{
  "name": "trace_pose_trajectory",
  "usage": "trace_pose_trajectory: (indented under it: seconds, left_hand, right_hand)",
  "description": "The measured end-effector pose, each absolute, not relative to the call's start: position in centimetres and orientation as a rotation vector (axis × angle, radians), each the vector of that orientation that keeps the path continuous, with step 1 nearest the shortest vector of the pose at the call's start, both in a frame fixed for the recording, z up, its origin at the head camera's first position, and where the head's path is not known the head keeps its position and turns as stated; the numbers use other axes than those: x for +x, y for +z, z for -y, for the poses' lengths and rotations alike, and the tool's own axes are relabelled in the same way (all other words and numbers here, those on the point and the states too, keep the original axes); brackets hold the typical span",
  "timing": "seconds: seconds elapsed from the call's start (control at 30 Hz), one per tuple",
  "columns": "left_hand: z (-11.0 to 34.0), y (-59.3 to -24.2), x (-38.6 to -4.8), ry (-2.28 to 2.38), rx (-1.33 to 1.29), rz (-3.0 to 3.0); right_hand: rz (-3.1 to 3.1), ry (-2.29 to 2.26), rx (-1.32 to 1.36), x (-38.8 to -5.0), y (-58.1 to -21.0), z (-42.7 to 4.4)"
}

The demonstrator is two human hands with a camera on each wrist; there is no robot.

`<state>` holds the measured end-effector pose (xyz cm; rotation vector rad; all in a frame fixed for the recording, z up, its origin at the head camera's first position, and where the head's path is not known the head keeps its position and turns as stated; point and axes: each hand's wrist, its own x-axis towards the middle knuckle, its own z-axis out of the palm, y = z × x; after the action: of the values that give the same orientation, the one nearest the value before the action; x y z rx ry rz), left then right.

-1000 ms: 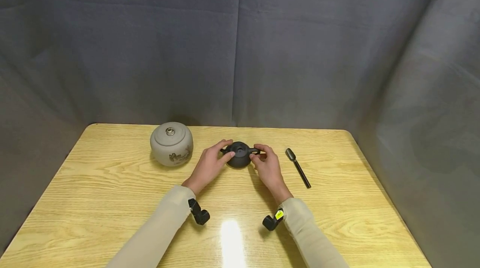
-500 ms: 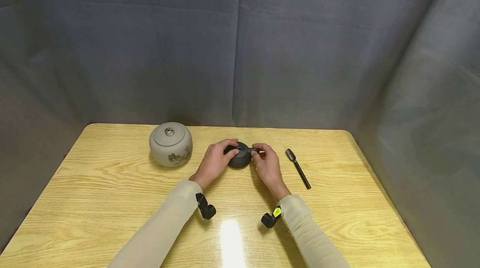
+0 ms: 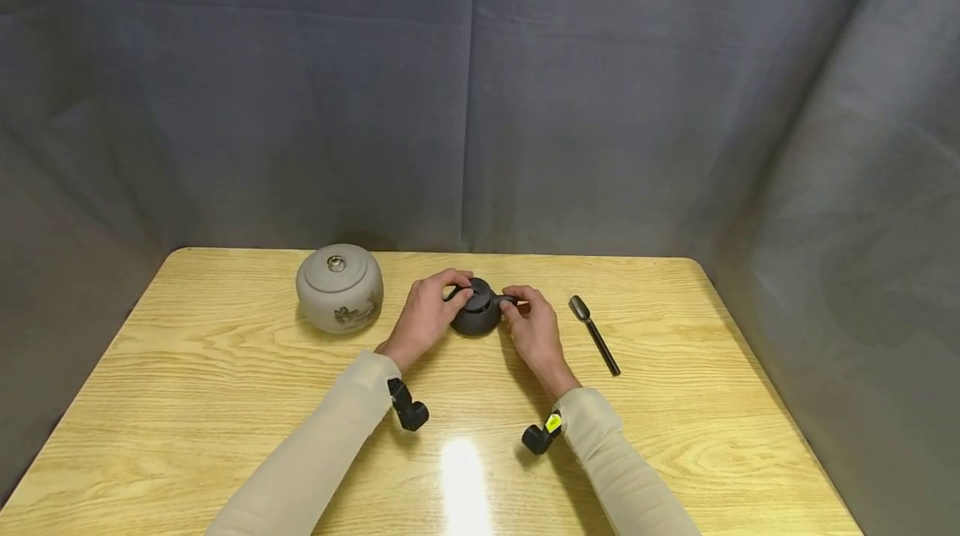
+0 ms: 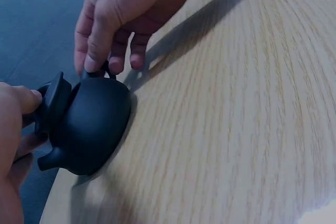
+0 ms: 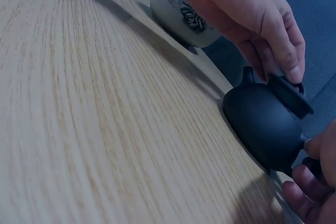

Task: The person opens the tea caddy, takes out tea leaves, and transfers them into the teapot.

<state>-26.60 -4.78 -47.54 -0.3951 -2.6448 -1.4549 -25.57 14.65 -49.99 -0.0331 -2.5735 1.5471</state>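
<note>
A small black teapot (image 3: 475, 326) stands on the wooden table between both hands. My left hand (image 3: 426, 316) pinches its black lid (image 3: 480, 294) with thumb and fingers. In the left wrist view the lid (image 4: 56, 100) is tilted and raised off the teapot's body (image 4: 94, 124), with a gap at one side. My right hand (image 3: 536, 331) grips the teapot's handle between thumb and fingers; the fingers partly hide the handle. In the right wrist view the spout (image 5: 248, 75) points toward the left hand's side.
A grey lidded jar (image 3: 340, 296) with a dark floral pattern stands left of the teapot. To the right lies a dark scoop (image 3: 596, 336) with a long black handle. Grey curtains (image 3: 480, 102) hang behind and beside the table (image 3: 225, 403).
My left hand has moved from the spout side onto the lid, gripped it and lifted it slightly at a tilt. The right hand has stayed on the handle.
</note>
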Motion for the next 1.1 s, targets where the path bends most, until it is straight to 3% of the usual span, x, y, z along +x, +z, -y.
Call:
trace_pose_trajectory:
  seconds: [0.67, 1.1]
  left_hand:
    - [7.7, -48.3, -26.8, -1.409, -0.121, 2.45]
    - [8.4, -49.5, -26.0, -1.268, -0.085, 2.58]
  right_hand:
    - [2.57, 1.509, -0.039, -25.4, -49.9, -15.5]
    - [2.557, 1.535, -0.027, -25.4, -50.0, -16.4]
